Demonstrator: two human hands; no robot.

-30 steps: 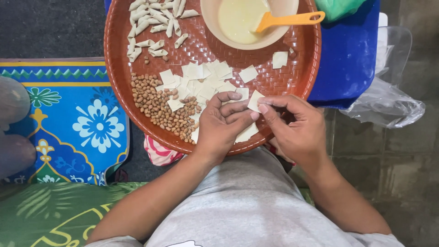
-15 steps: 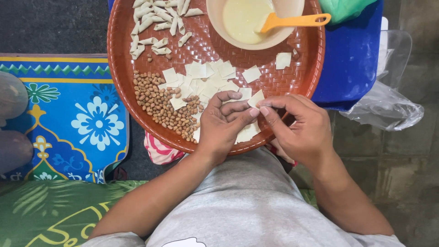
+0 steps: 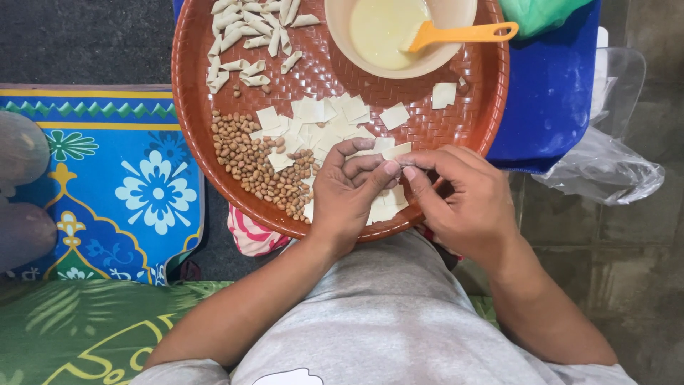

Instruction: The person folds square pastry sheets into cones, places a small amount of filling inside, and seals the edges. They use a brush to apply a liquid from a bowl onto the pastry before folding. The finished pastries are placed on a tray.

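Note:
A round red-brown woven tray (image 3: 187, 142) lies in front of me. My left hand (image 3: 349, 196) and my right hand (image 3: 467, 207) meet at its near edge, fingertips pinched together on a small pale dough square (image 3: 396, 151) that is mostly hidden by my fingers. Left of my hands sits a heap of peanuts (image 3: 246, 160). More flat dough squares (image 3: 320, 121) are spread in the middle of the tray. Several rolled pieces (image 3: 246, 36) lie at the far left. A cream bowl (image 3: 340, 39) of yellowish liquid holds an orange brush (image 3: 470, 32).
A blue cloth (image 3: 548, 93) lies under the tray's right side, with a clear plastic bag (image 3: 605, 164) beside it on the grey floor. A blue flowered mat (image 3: 142, 192) is at the left, and green patterned fabric (image 3: 85, 328) at the lower left.
My fingertips have kept working together on the small piece at the tray's near edge. The view has shifted slightly; the tray's contents lie as before.

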